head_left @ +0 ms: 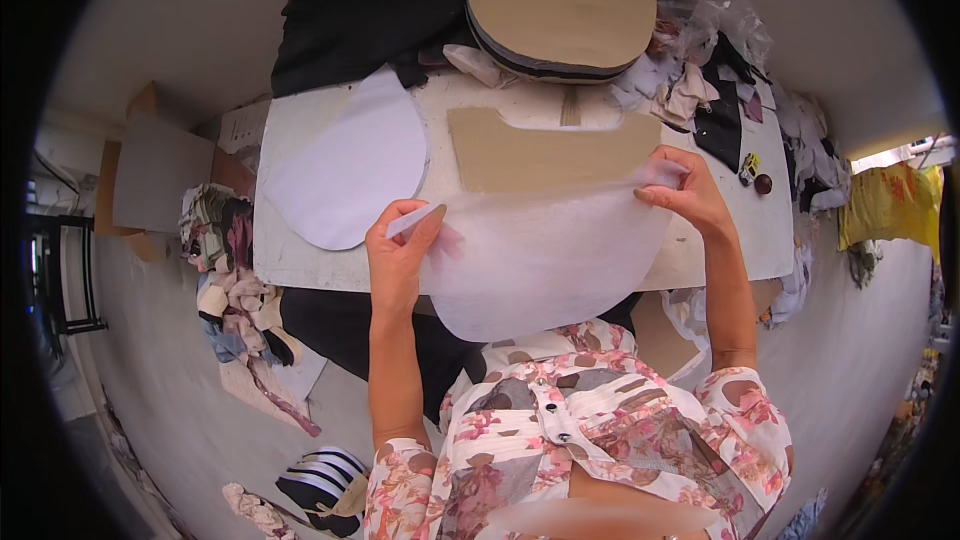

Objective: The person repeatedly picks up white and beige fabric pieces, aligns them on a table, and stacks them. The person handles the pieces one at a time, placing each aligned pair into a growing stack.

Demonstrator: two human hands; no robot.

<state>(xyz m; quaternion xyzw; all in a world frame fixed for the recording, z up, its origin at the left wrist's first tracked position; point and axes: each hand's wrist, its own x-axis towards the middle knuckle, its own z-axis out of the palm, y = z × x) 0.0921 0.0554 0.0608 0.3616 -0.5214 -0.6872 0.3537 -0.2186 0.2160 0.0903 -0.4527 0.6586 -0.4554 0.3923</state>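
A sewing workshop, this: cardboard patterns (545, 152) and cut white fabric pieces (345, 165) lie across the worktable (300, 260), black cloth (360, 10) heaps at its far edge, and fabric scraps (235, 290) pile on the floor beside its left edge.

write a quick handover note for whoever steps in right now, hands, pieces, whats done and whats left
Left hand: pinching the left edge of the thin white translucent rounded fabric piece.
Right hand: pinching the same piece at its upper right corner, so it is held spread over the near edge of the white worktable.
On the table: a brown cardboard pattern piece just beyond the held piece, a second white rounded fabric piece to the left, and a stack of rounded cut pieces topped with cardboard at the far side.
Done: one white piece lies flat.
Left: the held piece is not yet laid down.
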